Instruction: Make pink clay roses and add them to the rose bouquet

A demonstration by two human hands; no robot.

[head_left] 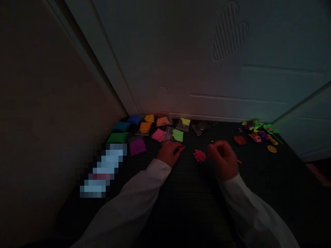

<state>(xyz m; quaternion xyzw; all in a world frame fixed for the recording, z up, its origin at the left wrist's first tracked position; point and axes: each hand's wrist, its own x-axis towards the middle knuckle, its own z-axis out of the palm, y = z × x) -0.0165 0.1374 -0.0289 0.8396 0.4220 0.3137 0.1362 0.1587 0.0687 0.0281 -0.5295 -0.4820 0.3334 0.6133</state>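
Note:
My left hand [169, 153] rests on the dark table with its fingers closed on a small piece of pink clay [182, 148]. To its right lies a pink clay flower [200, 155] with many small petals, touched by neither hand. My right hand [224, 161] is raised just right of the flower, its fingers curled in a pinch. Whatever those fingers hold is hidden or too small to make out. A tiny green speck [212, 141] shows just beyond their tips. Behind my right hand a pink strip [239, 161] lies partly covered.
Packets of coloured clay line the back left, including purple [137, 146], green [117, 137], pink [158, 134] and light green [178, 135]. A red-brown lump [239, 140] and several finished clay pieces [256, 137] sit at the right. A white door [181, 62] stands behind the table.

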